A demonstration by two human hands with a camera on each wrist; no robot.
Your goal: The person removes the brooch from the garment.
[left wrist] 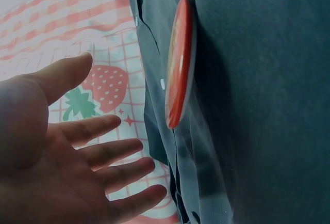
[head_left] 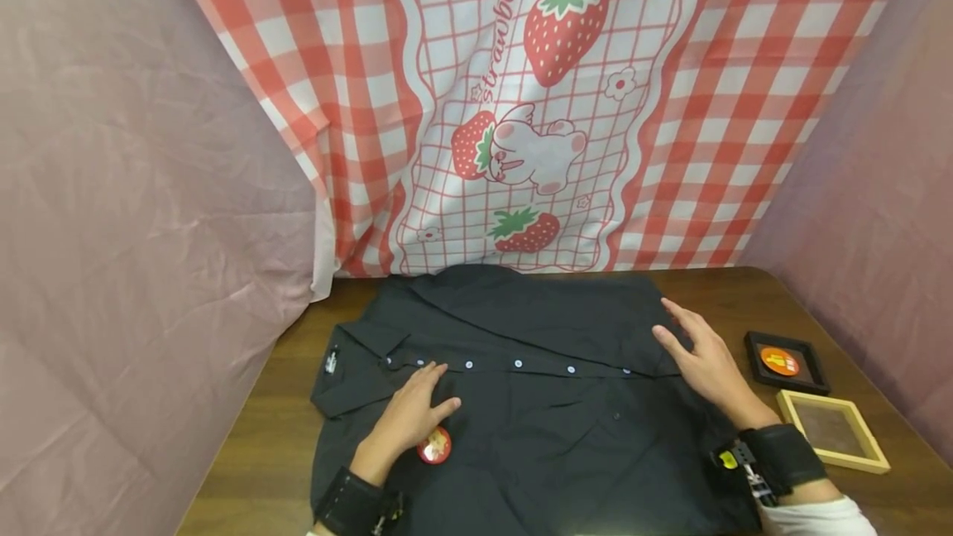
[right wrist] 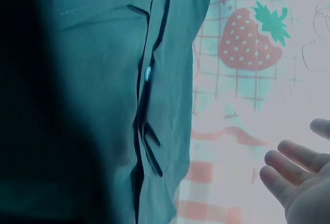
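Note:
A dark button-up shirt (head_left: 521, 428) lies spread on the table, its collar toward the left and a row of white buttons running across it. On its front sits a round red-rimmed badge (head_left: 434, 446), which the left wrist view shows standing out from the cloth. My left hand (head_left: 409, 412) hovers over the shirt beside the badge, fingers extended and holding nothing. Over the hem end at the right, my right hand (head_left: 707, 358) is held with its fingers apart, also with nothing in it. The right wrist view shows its fingers (right wrist: 294, 167) away from the cloth.
At the table's right side lie a black square frame (head_left: 787, 362) with an orange round piece inside and a light wooden frame (head_left: 834, 430). A red-checked strawberry cloth (head_left: 521, 106) hangs behind the table, with pink drapes (head_left: 149, 230) at both sides.

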